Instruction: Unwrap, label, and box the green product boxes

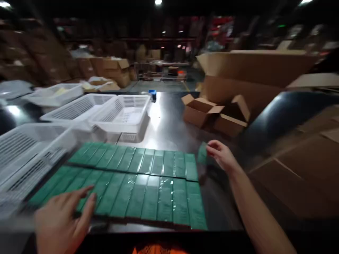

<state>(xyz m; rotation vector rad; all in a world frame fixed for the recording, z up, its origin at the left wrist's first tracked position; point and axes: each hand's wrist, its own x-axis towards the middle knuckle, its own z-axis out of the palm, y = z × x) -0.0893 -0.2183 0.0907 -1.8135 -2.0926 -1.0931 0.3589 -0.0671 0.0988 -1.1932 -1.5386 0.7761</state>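
Observation:
Two rows of green, shiny plastic-wrapped packets (140, 180) lie side by side on the dark metal table (169, 116). My left hand (66, 215) is over the lower-left packets, its thumb and fingers spread with nothing between them; whether it touches them I cannot tell. Just past the right end of the upper row, my right hand (219, 153) pinches a small green translucent packet (202, 154) between thumb and fingertips. That packet is blurred and hangs a little above the table.
White plastic baskets (127, 127) stand on the left. Small open cardboard boxes (200, 111) sit at the back right before a large carton (246, 74). A blue-topped object (152, 94) is at the far edge. More cardboard (299, 165) lies right of my arm.

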